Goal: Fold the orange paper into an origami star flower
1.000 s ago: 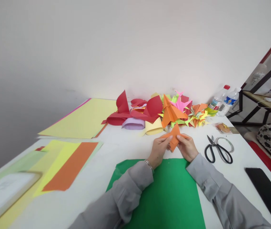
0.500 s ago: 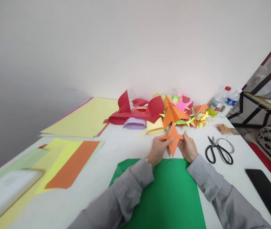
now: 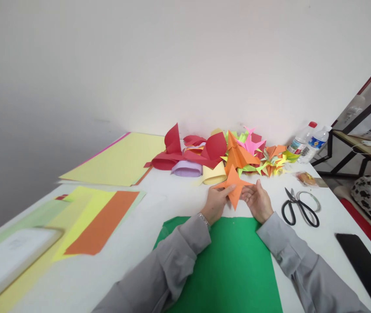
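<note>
An orange folded paper star (image 3: 235, 187) with four points is held up above the far edge of a green paper sheet (image 3: 231, 265). My left hand (image 3: 215, 203) is closed on its left side, thumb on the front face and fingers behind. My right hand (image 3: 259, 204) is beside the star's right point, thumb raised and fingers apart, its palm turned toward the star. Whether its fingertips touch the point is hard to see. Just behind the star lies a pile of folded paper, with a larger orange folded piece (image 3: 238, 154) in front.
Black-handled scissors (image 3: 299, 208) and a roll of tape (image 3: 312, 201) lie to the right, near a black strip (image 3: 363, 265). Two plastic bottles (image 3: 314, 145) stand at the back right. Coloured sheets (image 3: 107, 224) and a white box (image 3: 15, 261) are on the left. A person sits at the far right.
My right hand's fingers have loosened from the star's right point and opened. The star has tilted and shifted slightly left in my left hand. The view has turned a little.
</note>
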`<state>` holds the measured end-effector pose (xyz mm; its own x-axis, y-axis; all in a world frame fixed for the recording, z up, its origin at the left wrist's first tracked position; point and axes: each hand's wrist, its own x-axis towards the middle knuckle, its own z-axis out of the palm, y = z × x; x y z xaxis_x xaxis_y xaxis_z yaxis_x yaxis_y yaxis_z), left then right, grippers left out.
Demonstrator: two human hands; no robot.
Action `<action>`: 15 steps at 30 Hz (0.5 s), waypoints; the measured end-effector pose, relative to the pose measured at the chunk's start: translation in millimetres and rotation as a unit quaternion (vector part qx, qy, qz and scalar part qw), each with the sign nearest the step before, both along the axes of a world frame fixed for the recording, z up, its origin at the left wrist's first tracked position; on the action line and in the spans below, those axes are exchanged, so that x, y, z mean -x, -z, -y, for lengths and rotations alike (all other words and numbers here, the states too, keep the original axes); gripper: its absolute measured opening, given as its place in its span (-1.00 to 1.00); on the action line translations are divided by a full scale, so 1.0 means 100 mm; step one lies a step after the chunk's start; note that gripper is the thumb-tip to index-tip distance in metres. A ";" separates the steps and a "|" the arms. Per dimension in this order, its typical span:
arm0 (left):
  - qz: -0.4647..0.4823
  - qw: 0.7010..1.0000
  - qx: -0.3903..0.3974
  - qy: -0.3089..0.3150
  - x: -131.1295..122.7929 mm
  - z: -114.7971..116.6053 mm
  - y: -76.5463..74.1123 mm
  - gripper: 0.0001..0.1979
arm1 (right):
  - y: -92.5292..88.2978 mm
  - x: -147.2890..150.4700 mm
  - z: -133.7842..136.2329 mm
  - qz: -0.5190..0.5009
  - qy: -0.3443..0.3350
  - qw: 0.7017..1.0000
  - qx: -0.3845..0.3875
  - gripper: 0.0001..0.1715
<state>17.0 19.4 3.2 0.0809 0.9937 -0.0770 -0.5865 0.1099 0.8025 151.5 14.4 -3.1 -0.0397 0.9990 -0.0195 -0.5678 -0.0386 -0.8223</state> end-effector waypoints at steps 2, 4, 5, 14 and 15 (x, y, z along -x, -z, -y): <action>-0.027 1.000 -0.012 0.005 0.00 0.01 0.00 -0.65 | 0.00 0.00 0.01 0.010 -0.004 1.000 -0.012 -0.66; -0.086 0.996 -0.034 0.014 -0.01 0.03 0.01 -0.67 | 0.00 0.01 0.02 0.022 0.003 1.000 -0.018 -0.77; -0.115 0.992 -0.046 0.021 -0.02 0.05 0.01 -0.68 | 0.00 0.01 0.02 0.023 0.012 1.000 -0.016 -0.79; -0.145 0.987 -0.052 0.047 0.01 0.04 0.03 -0.72 | -0.01 -0.03 0.00 0.010 0.023 1.000 0.010 -0.82; -0.127 0.990 -0.049 0.048 0.01 0.04 0.03 -0.72 | -0.02 -0.06 -0.01 -0.005 0.017 1.000 0.015 -0.81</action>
<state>15.6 15.6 0.4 0.1654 0.9862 -0.0110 -0.3551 0.0699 0.9322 157.0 15.5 -1.0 -0.0063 0.9988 -0.0492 -0.5776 -0.0438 -0.8152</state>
